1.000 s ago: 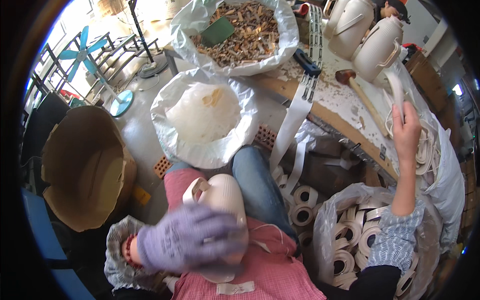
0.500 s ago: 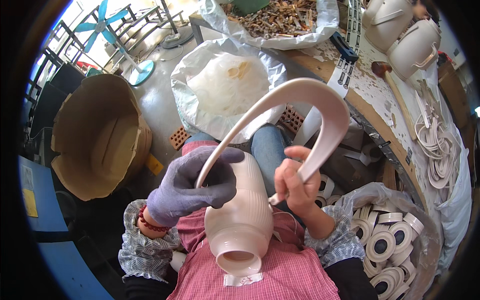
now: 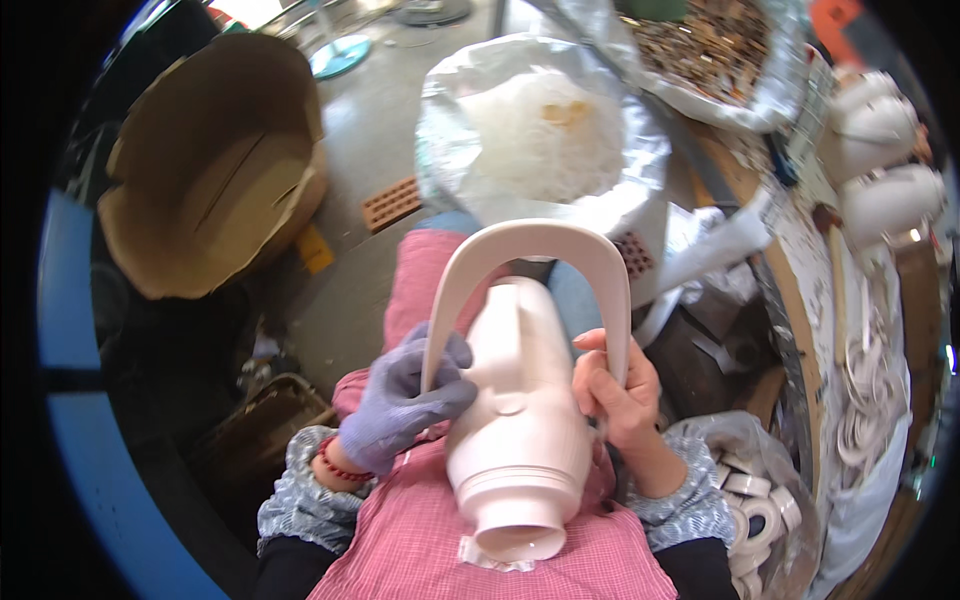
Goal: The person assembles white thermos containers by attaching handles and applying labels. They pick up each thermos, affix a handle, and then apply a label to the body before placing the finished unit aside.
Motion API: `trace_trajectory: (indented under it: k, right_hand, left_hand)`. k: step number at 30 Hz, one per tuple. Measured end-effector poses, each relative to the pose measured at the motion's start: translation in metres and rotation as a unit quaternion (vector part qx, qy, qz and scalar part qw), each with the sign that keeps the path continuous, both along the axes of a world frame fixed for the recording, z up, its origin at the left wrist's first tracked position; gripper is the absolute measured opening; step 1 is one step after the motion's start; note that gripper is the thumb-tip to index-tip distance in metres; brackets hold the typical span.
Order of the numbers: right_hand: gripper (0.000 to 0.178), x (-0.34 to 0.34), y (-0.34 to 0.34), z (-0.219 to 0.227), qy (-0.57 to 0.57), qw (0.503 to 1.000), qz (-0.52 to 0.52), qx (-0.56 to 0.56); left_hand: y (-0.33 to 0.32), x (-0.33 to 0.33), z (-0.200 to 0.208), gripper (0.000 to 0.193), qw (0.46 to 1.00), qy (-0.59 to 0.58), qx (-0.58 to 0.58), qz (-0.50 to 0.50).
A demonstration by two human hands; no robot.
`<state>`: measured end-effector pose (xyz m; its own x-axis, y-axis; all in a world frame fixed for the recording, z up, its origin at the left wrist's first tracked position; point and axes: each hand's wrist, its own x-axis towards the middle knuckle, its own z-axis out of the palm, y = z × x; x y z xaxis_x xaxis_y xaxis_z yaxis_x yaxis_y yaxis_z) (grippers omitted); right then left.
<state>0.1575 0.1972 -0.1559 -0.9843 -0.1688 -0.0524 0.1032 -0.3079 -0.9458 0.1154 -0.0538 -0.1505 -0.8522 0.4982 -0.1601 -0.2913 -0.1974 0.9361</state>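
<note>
Here, curved handle (image 3: 530,237) between fingers (image 3: 607,390)

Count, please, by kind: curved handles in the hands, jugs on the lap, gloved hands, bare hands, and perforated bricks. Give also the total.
Curved handle: 1
Jug: 1
Gloved left hand: 1
Bare right hand: 1
Perforated bricks: 2
Total: 6

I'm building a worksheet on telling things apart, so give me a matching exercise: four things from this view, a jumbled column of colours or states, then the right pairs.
Things:
1. left hand
2. cardboard box
3. right hand
4. curved handle

Colours or states:
A. without a glove
B. pale and arched, a hand at each end
C. brown, with a ragged rim
D. in a purple glove

Right pairs: 1-D, 2-C, 3-A, 4-B
</note>
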Motion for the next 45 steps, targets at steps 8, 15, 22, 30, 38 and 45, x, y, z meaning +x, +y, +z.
trace_trajectory:
  k: [8,15,22,30,38,45]
  right_hand:
    - [0.042,-0.012,-0.003,-0.013,-0.016,0.998,0.053,-0.028]
    - [0.039,-0.015,0.007,-0.016,-0.043,0.998,0.015,-0.049]
    - [0.037,-0.002,0.005,-0.021,-0.017,0.998,0.018,-0.060]
    - [0.045,-0.015,-0.018,-0.011,0.043,0.991,-0.113,0.049]
    - [0.036,-0.124,0.026,0.034,0.188,0.956,0.107,0.197]
    - [0.024,-0.070,0.265,0.130,0.166,0.833,-0.510,0.141]
  left_hand:
    - [0.014,0.034,-0.024,0.013,0.986,-0.072,0.101,0.113]
    - [0.030,0.024,-0.011,0.016,0.982,-0.144,0.045,0.114]
    - [0.026,0.042,-0.027,0.013,0.992,-0.003,0.074,0.099]
    - [0.031,0.017,-0.030,0.016,0.953,0.210,-0.070,0.206]
    - [0.034,-0.064,0.100,0.029,0.959,0.109,0.117,0.232]
    - [0.057,-0.134,0.048,0.027,0.816,0.524,-0.141,-0.199]
